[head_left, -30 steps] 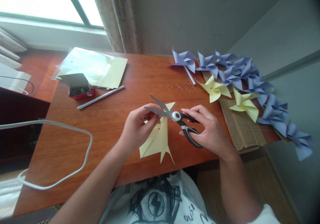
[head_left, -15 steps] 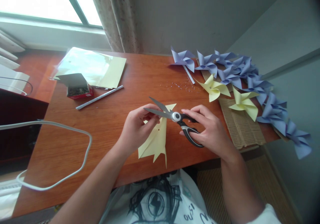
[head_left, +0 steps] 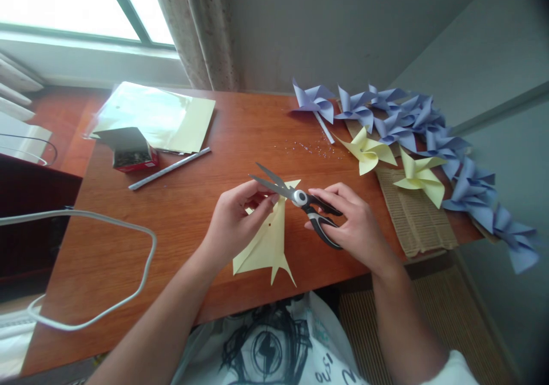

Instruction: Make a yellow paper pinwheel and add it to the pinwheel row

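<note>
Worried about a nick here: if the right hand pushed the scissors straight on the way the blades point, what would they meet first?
Probably the left hand: the scissors in the right hand point at its fingertips pinching the yellow paper. Depth is unclear.

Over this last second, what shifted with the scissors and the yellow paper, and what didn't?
The grey-bladed, black-handled scissors in the right hand tilted slightly, blades narrowing against the pale yellow folded paper, whose lower points swung a little. The left hand kept pinching the paper. The purple and yellow paper pinwheels and red box stayed put.
</note>
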`<state>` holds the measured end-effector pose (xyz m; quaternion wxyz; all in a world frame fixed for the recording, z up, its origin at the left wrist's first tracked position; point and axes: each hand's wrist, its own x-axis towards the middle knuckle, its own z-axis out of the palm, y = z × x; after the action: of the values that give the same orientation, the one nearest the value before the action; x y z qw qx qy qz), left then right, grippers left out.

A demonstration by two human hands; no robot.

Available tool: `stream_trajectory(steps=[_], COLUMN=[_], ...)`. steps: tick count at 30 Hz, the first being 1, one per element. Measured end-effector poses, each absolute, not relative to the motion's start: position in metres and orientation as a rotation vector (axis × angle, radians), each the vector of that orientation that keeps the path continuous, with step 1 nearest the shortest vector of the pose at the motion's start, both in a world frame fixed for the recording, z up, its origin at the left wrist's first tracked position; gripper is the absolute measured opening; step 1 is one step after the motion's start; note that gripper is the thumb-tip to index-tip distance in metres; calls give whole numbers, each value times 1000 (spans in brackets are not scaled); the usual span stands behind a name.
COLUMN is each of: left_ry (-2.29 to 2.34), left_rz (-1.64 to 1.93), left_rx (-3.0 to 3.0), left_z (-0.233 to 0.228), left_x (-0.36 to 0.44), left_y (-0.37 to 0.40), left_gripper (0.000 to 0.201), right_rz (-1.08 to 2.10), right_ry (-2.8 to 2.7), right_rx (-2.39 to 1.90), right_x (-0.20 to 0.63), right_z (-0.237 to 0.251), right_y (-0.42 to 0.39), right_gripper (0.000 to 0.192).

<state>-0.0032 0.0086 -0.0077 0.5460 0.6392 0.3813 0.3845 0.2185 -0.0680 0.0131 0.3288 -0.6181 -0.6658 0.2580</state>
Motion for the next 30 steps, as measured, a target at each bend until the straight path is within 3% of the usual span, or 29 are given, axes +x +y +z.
stream_trajectory(steps=[5,10,14,19,25,30], left_ry=[924,912,906,920,990,1044], left_rz=[896,893,893,905,925,926], left_rx=[1454,1341,1298,1263,1349,1364], left_z=[-7,-2,0,-1,-5,-4], left_x=[-2,-3,-4,-3,-6,-8], left_y=[8,8,9,9,9,8], left_gripper=[15,16,17,18,16,19], right_rz=[916,1406,1487,1305,763,304], right_ry=[-1285,-899,-807,-943,-1266,-1515], right_rx=[-1588,-1377,-1302,-1454,-1751,-2009], right_x=[226,240,243,242,258,268], right_z=[0,-9,-9,-4,-17,-23], right_y=[-50,-20,-17,-31,-58,-79], right_gripper=[47,35,36,36,56,47])
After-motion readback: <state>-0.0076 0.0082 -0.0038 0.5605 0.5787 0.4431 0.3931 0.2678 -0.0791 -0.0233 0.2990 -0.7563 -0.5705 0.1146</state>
